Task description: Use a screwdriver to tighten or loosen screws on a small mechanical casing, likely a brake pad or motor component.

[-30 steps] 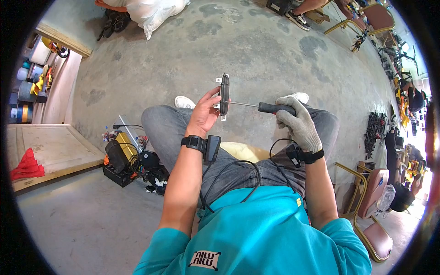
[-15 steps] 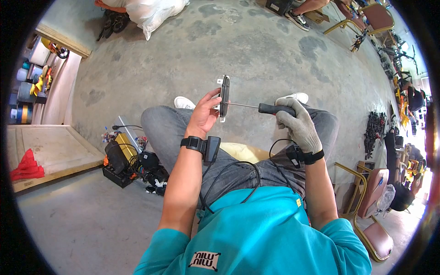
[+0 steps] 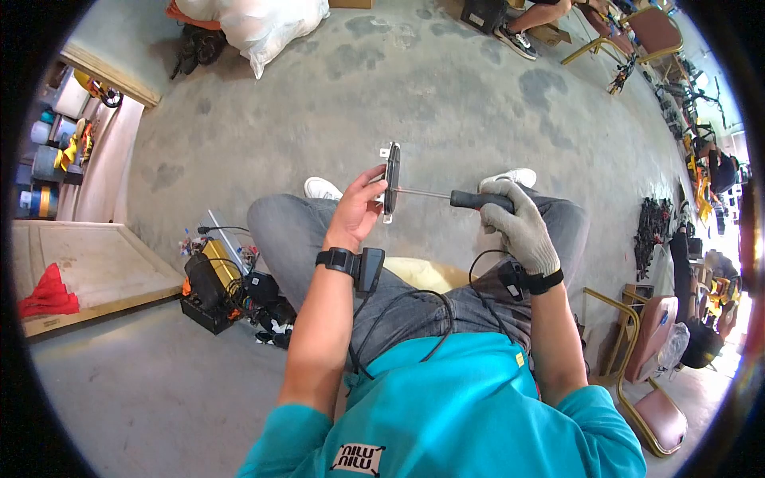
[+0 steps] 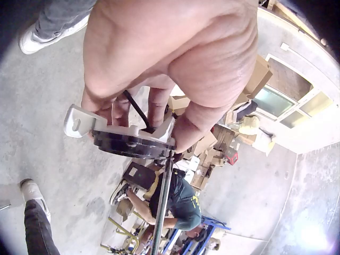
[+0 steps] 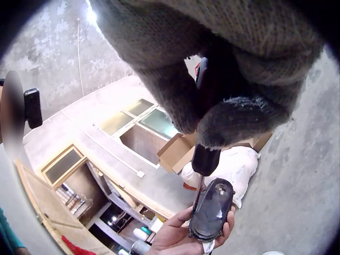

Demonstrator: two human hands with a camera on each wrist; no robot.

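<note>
My bare left hand (image 3: pixel 355 213) holds up a black oval unit (image 3: pixel 393 182) with pale bracket tabs, pinching its edge between thumb and fingers. Its glossy face (image 5: pixel 213 207) shows in the right wrist view. A thin black cable (image 4: pixel 137 109) runs from behind it toward the fingers in the left wrist view. My right hand (image 3: pixel 519 227), in a grey knit glove, grips the dark handle of a screwdriver (image 3: pixel 466 199). The screwdriver's metal shaft (image 4: pixel 162 204) points left, its tip right at the unit's edge near my left thumb.
Tools, cables and a yellow item lie in a heap (image 3: pixel 231 287) left of my leg. A wooden door panel (image 3: pixel 96 259) carries a red cloth (image 3: pixel 49 293). A chair (image 3: pixel 649 342) stands at the right; a white sack (image 3: pixel 271 28) lies ahead. Another person (image 4: pixel 178 204) sits farther off.
Both hands, the unit and the screwdriver sit slightly lower in the head view, as does the background. The screwdriver tip stays at the unit. My gloved fingers have shifted slightly on the handle.
</note>
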